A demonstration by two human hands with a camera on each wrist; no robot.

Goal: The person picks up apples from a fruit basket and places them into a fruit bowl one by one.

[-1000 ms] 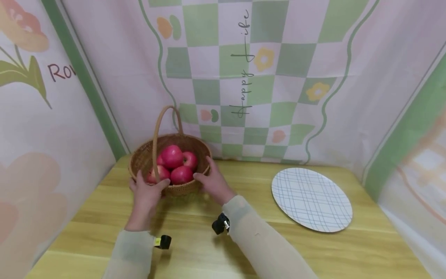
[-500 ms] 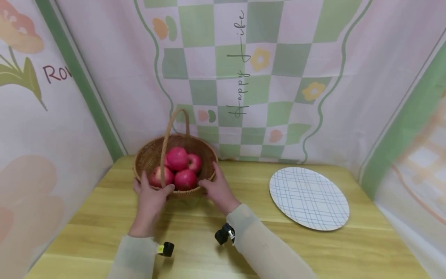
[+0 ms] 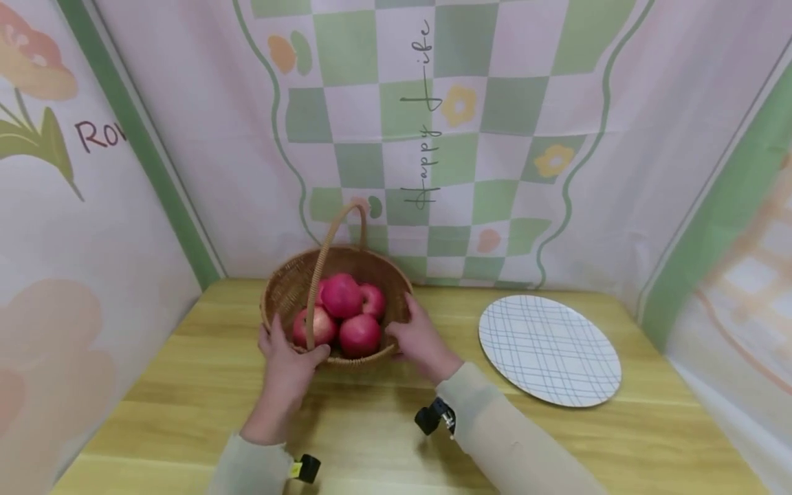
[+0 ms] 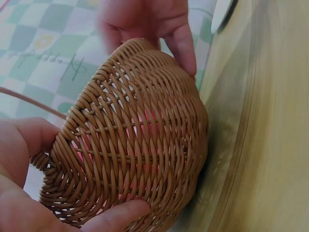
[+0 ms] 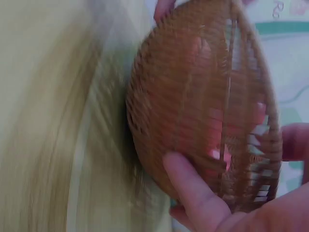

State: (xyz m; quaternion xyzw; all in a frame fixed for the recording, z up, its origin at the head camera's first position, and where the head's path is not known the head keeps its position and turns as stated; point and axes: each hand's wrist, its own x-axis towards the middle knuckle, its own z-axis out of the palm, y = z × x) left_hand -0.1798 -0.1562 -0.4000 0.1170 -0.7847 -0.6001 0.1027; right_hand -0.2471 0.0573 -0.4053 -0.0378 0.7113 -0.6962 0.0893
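Tabletop (image 3: 185,375), basket (image 3: 287,289) gripped between left hand (image 3: 289,364) and right hand (image 3: 423,340)

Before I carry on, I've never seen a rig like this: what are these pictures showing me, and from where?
There is no robot: a person's bare left hand and right hand do the work. The wide picture comes from a camera on the head, looking forward and down. The two close ones come from a camera on each wrist and show the outside of the wicker basket; the right one is blurred. Both hands grip the basket, one toward each side. Red apples lie inside. On the wooden table, to the basket's right, is a checked plate.
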